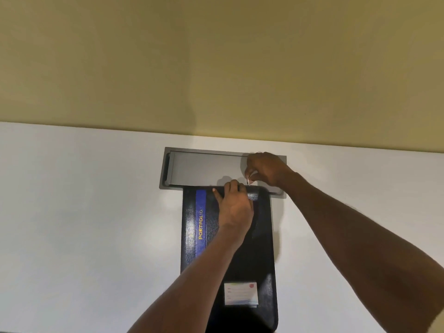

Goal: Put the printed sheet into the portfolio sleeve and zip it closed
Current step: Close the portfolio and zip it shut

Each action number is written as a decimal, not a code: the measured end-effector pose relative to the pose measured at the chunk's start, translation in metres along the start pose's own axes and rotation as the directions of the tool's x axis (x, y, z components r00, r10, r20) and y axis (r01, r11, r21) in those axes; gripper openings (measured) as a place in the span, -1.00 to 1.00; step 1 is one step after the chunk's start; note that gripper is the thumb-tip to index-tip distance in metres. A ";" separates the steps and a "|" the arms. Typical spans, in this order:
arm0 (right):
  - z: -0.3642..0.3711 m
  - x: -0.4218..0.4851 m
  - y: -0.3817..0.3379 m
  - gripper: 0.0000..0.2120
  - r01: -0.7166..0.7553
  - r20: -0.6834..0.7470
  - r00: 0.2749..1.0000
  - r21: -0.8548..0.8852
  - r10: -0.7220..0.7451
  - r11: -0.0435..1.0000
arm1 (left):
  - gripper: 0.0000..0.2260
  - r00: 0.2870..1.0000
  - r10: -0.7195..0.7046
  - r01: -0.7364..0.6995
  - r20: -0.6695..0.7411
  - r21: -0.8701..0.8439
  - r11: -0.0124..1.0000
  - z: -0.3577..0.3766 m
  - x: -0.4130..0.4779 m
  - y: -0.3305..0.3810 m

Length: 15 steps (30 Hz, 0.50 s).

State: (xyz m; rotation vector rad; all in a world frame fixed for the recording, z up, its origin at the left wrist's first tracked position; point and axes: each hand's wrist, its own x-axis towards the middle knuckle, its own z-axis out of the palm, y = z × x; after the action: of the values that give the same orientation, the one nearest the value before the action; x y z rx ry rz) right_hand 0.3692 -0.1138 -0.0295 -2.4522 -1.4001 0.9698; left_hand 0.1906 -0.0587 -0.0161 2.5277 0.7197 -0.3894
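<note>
White, smooth desk [84,212] carries our black, grained portfolio [262,248], blue-striped and lying flat just below a grey metal hatch [204,168]. We cannot see the sheet. Our left hand [236,207] grips its far edge; our right hand [266,168] pinches the thin metal pull [248,181] at the rounded corner. If that hold slackens, we judge the zip may snag there.

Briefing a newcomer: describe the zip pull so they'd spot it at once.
On the white desk lies a black portfolio with a blue stripe, its far edge against a grey recessed lid. At that edge's right corner, the right hand pinches the zip pull, a small silvery metal tab, the only shiny piece there.
</note>
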 end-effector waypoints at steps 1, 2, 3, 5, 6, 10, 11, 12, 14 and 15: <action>0.000 0.003 -0.001 -0.86 -0.003 0.032 0.999 0.022 0.003 1.000 | -0.63 1.000 0.000 0.000 -0.007 0.005 1.000 0.000 -0.001 0.000; 0.000 0.005 -0.002 -0.87 0.000 0.059 0.998 0.044 -0.002 0.999 | -0.64 1.000 -0.004 0.004 -0.012 0.005 1.000 0.001 -0.002 0.000; 0.001 0.005 -0.002 -0.88 0.013 0.079 0.997 0.060 -0.018 0.998 | -0.65 1.000 -0.009 0.009 -0.018 -0.001 1.000 0.001 -0.003 0.001; 0.003 0.004 0.000 -0.91 0.047 0.096 0.994 0.098 -0.057 0.994 | -0.64 1.000 -0.018 0.017 -0.021 -0.007 1.000 0.002 -0.005 0.003; 0.004 0.001 0.002 -0.91 0.047 0.082 0.995 0.158 -0.061 0.986 | -0.63 1.000 -0.016 0.016 -0.020 0.002 1.000 0.002 -0.006 0.004; 0.014 -0.017 0.008 -0.89 0.012 -0.043 0.999 0.479 0.010 0.878 | -0.62 0.998 0.016 -0.015 -0.055 0.030 0.999 0.003 -0.009 0.007; 0.017 -0.021 0.006 -0.90 0.012 -0.064 0.998 0.503 0.024 0.864 | -0.62 0.997 0.031 -0.027 -0.071 0.044 0.999 0.003 -0.011 0.008; 0.020 -0.022 0.004 -0.90 0.014 -0.081 0.996 0.509 0.031 0.861 | -0.63 0.996 0.047 -0.043 -0.082 0.056 0.998 0.005 -0.013 0.010; 0.024 -0.019 -0.004 -0.92 0.013 -0.093 0.995 0.453 0.032 0.891 | -0.64 0.991 0.077 -0.073 -0.105 0.038 0.997 0.009 -0.017 0.012; 0.024 -0.014 -0.008 -0.92 0.013 -0.086 0.996 0.415 0.025 0.910 | -0.63 0.990 0.079 -0.077 -0.113 0.024 0.997 0.010 -0.019 0.013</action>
State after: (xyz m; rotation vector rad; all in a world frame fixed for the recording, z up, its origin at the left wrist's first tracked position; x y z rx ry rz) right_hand 0.3439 -0.1254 -0.0382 -2.1520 -1.0283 1.0216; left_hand 0.1811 -0.0814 -0.0126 2.6045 0.6593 -0.2285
